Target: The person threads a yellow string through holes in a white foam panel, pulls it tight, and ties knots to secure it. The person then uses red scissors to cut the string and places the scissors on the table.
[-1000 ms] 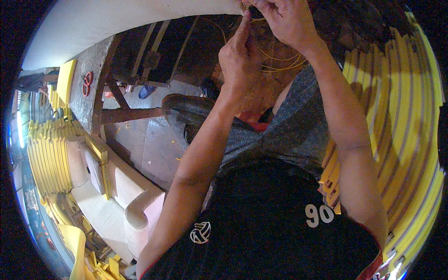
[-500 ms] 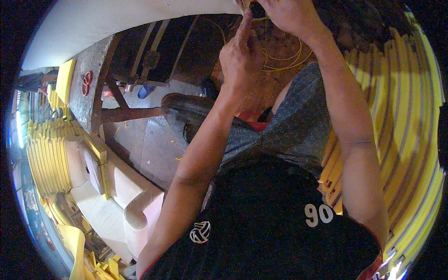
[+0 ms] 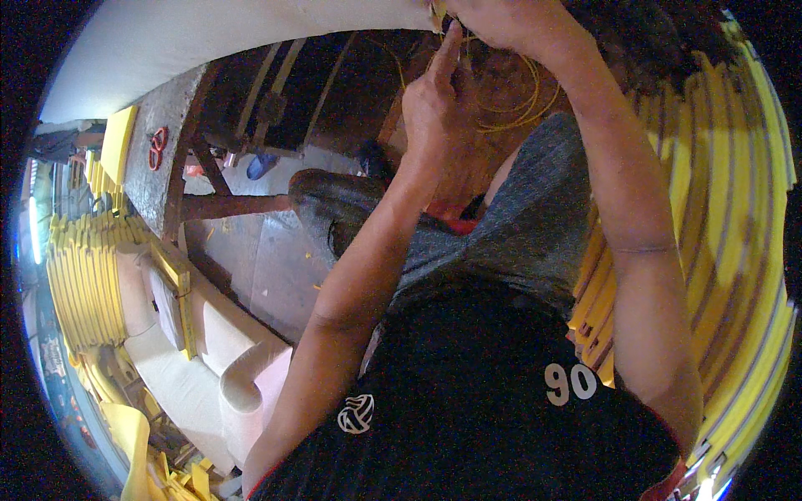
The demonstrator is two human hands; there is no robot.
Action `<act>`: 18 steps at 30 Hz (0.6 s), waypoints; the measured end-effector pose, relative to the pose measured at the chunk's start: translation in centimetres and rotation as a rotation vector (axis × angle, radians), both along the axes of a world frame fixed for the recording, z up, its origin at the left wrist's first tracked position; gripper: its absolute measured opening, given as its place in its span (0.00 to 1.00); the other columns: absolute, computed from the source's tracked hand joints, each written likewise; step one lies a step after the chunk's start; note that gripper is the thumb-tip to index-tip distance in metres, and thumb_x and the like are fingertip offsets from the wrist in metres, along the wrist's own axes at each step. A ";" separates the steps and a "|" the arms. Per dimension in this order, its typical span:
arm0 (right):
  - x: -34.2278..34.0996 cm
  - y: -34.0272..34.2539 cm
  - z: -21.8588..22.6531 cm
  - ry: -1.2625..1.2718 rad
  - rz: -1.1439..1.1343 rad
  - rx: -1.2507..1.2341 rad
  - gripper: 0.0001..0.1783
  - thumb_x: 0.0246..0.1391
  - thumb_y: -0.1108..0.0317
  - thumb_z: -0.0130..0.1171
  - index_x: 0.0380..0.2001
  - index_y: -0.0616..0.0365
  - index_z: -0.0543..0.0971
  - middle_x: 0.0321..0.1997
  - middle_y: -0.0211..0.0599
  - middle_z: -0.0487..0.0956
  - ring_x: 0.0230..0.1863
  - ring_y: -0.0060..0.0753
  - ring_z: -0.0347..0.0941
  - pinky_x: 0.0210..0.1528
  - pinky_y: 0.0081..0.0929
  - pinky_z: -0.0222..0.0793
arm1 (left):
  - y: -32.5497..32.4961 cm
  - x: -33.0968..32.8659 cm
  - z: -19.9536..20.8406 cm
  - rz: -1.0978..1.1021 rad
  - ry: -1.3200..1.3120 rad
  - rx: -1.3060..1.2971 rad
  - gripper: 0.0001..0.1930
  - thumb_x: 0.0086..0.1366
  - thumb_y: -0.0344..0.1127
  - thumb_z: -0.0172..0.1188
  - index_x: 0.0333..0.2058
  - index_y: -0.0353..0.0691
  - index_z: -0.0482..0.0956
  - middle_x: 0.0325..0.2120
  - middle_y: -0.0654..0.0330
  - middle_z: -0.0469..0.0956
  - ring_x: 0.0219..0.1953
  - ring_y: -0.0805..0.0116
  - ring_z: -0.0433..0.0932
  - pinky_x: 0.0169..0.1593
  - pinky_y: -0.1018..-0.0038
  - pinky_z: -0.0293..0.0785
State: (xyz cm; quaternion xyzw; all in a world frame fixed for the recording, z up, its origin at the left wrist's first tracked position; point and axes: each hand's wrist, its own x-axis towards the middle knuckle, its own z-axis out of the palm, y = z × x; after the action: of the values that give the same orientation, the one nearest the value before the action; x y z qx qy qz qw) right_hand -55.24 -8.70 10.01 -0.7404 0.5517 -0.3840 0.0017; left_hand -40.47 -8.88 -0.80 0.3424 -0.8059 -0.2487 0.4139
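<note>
Past the right edge of the worktop (image 3: 171, 108), a white panel (image 3: 242, 33) ends beside the left hand (image 3: 431, 115), index finger extended, others curled, and the right hand (image 3: 514, 29), fingers obscured; either's grip is unclear.

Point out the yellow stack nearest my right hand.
The yellow stack at the picture's right, beside your right arm; the other stacks stand far left, near the pale sofa.

A flat grey floor (image 3: 267, 280) lay right of the cream upholstered sofa (image 3: 180, 384), with a worn wooden table (image 3: 177, 104) beyond it and a bright white light (image 3: 35, 231) to its left.
</note>
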 end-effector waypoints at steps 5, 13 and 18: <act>0.6 0.2 0.5 0.076 -0.056 0.007 0.09 0.57 0.72 0.53 0.30 0.65 0.80 0.27 0.49 0.81 0.30 0.48 0.80 0.36 0.40 0.74 | 1.4 -0.8 -0.3 -0.095 0.053 -0.015 0.26 0.61 0.28 0.57 0.60 0.42 0.72 0.30 0.40 0.80 0.31 0.43 0.81 0.34 0.54 0.76; 0.7 0.5 0.0 -0.336 0.008 0.085 0.11 0.58 0.72 0.52 0.25 0.66 0.78 0.23 0.49 0.80 0.26 0.49 0.78 0.33 0.37 0.73 | 3.2 -0.4 0.2 -0.116 -0.016 0.094 0.25 0.60 0.30 0.60 0.57 0.39 0.74 0.37 0.44 0.82 0.39 0.44 0.82 0.41 0.58 0.78; 0.6 0.0 -0.9 0.001 -0.050 -0.032 0.12 0.60 0.70 0.52 0.26 0.66 0.79 0.24 0.50 0.79 0.26 0.52 0.77 0.33 0.39 0.74 | 2.9 -0.2 0.5 -0.124 -0.043 0.064 0.24 0.58 0.30 0.61 0.55 0.37 0.74 0.35 0.42 0.81 0.36 0.43 0.82 0.39 0.54 0.77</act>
State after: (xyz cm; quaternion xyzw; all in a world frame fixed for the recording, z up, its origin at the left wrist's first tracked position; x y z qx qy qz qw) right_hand -54.69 -8.73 9.09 -0.7265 0.5639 -0.3921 -0.0201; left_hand -40.70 -5.94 -0.30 0.3100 -0.8260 -0.2923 0.3691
